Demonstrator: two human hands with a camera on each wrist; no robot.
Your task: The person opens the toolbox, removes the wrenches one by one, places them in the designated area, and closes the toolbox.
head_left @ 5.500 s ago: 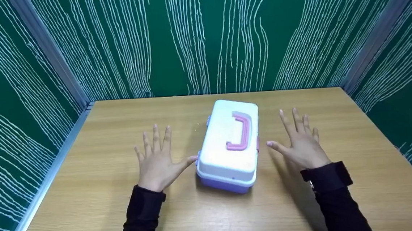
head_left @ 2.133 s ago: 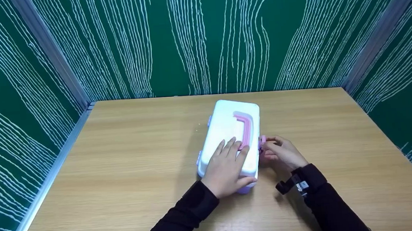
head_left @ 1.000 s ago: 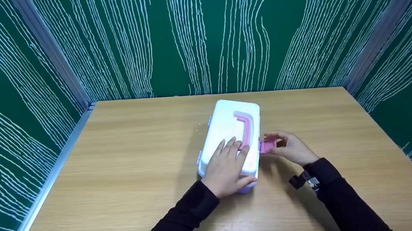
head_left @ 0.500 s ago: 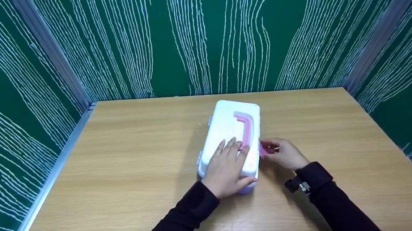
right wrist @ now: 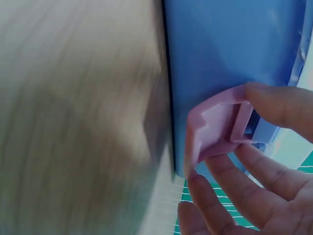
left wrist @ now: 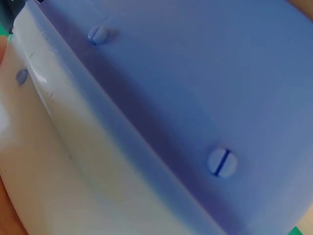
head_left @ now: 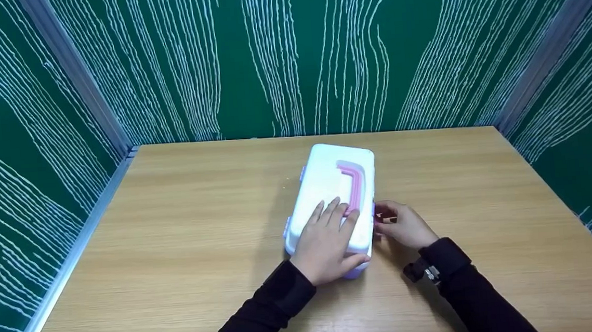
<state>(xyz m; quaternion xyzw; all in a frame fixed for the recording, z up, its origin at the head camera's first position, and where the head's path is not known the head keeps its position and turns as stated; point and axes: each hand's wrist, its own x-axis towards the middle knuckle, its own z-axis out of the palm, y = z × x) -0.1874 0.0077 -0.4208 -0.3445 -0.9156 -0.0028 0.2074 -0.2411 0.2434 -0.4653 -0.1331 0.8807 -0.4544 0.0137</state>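
Note:
A small case with a white lid point(head_left: 328, 179), a pink handle point(head_left: 353, 185) and a lavender base point(left wrist: 205, 73) lies lengthwise mid-table. My left hand point(head_left: 332, 236) rests flat on the near end of the lid, fingers straight and the thumb down over the near edge. My right hand point(head_left: 387, 220) is against the case's right side. In the right wrist view its fingers point(right wrist: 279, 105) and thumb pinch the pink latch point(right wrist: 217, 125), which stands a little off the lavender side wall point(right wrist: 225, 49).
The wooden table point(head_left: 176, 247) stretches wide on both sides of the case. Green panels with white lines point(head_left: 288, 57) wall in the back and both sides, with a metal rail point(head_left: 73, 254) along the left edge.
A second ago the latch stood swung out to the right in my right hand. The hand has since come back in with it, close to the case's side. My left hand has stayed put.

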